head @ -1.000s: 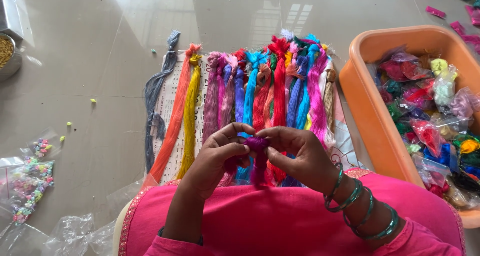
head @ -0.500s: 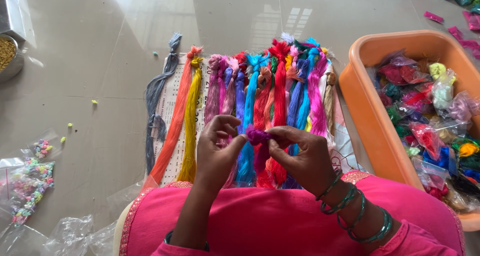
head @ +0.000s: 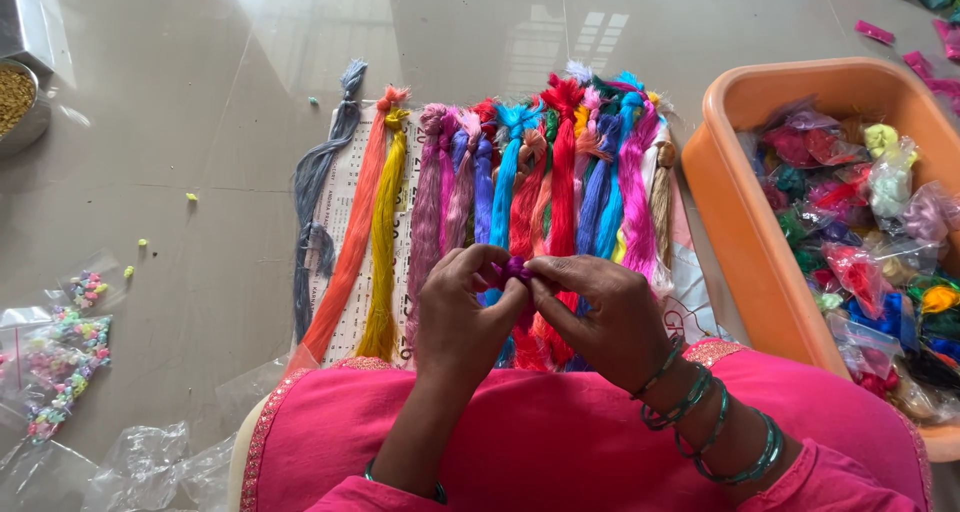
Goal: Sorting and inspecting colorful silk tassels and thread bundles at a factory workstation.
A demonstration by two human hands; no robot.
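Both hands pinching one small magenta-purple thread bundle (head: 514,269) at frame centre.
Left hand (head: 465,317), right hand (head: 600,317) fingertips pressed together — many coloured skeins (head: 500,207) already laid out; bagged threads remain in orange plastic tub (head: 745,242), right.

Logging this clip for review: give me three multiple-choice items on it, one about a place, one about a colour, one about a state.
1. Where is the orange tub?
A. right of the thread bundles
B. left of them
C. on the lap

2. What colour is the outermost left bundle?
A. yellow
B. grey
C. red

3. What are the hands doing?
A. resting apart
B. both pinching a small purple thread tuft
C. lifting the tub

Key: 1 A, tub sits at the right edge. 2 B, grey strand lies leftmost. 3 B, left hand and right hand meet on the tuft.
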